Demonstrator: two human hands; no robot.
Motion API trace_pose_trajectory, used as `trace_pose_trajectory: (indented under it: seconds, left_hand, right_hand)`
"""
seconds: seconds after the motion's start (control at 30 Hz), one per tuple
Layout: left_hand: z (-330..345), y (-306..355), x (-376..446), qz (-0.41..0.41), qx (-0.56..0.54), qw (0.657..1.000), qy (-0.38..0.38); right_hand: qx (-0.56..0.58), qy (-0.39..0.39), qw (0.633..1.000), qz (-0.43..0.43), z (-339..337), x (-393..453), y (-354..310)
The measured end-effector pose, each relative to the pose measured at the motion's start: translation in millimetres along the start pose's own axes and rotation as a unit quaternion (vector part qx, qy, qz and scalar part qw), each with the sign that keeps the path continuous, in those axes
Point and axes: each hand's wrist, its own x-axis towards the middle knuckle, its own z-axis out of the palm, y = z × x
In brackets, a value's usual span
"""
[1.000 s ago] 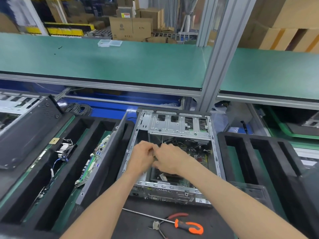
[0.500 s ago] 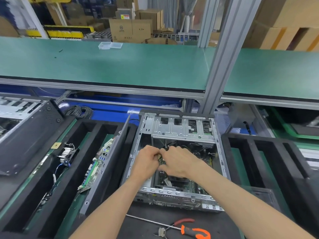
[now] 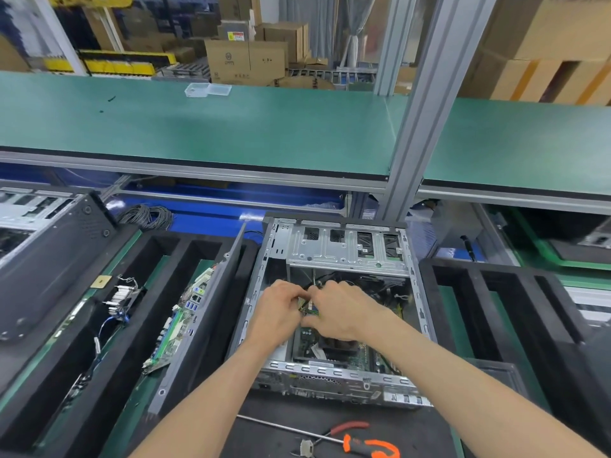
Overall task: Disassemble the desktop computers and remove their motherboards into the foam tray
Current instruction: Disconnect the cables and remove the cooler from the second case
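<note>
An open grey desktop case lies in front of me with its green motherboard still inside at the bottom. Both my hands are inside the case, close together. My left hand and my right hand pinch a small green and blue connector or cable bundle between their fingertips. What the part is fixed to is hidden by my fingers. To the left stands a black foam tray with a removed motherboard standing on edge in one slot.
A long screwdriver with an orange handle and red-handled pliers lie on the black mat near me. A dark case panel leans at far left. Another black foam tray stands right of the case. A green shelf runs above.
Both hands have stayed together inside the case and shifted slightly toward its far end, and a green and blue part now shows between the fingertips. The camera has tilted a little.
</note>
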Motion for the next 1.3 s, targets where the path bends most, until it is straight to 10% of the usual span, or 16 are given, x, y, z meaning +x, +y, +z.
trace_pose_trajectory:
  seconds: [0.4,1.3]
  left_hand:
    - [-2,3,-2,-0.004,-0.031,1.0,-0.001]
    - [0,1,-2,-0.015,-0.006,1.0,-0.005]
  right_hand:
    - [0.04,-0.012,0.992,-0.118,0,-3,-1]
    - [0.022,-0.028,0.998,-0.048,0,4,-31]
